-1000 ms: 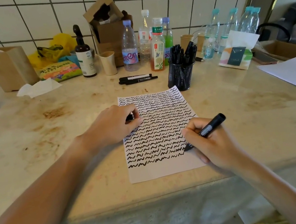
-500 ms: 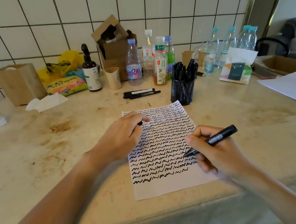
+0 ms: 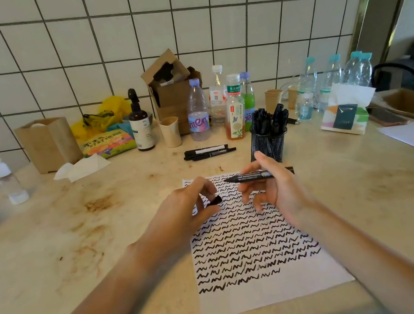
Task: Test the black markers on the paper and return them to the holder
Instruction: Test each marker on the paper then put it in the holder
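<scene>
Uncapped marker [image 3: 258, 175] and cap [image 3: 214, 200] held above scribbled paper [image 3: 255, 251].
Right hand [image 3: 276, 189] pinching marker level, tip pointing left; left hand [image 3: 186, 212] closed on cap, just beside tip, not touching. Mesh holder [image 3: 268, 145] full of markers behind paper; two loose markers [image 3: 209, 152] left of holder on counter [image 3: 90, 228].

The right hand [image 3: 278, 192] has lifted off the paper [image 3: 255, 257]; its marker [image 3: 259, 175], previously nib-down on the bottom squiggle row, is now held level above the sheet, nib pointing left. The left hand [image 3: 187, 213] has risen from the sheet, presenting the black cap [image 3: 213, 200] toward the nib
</scene>
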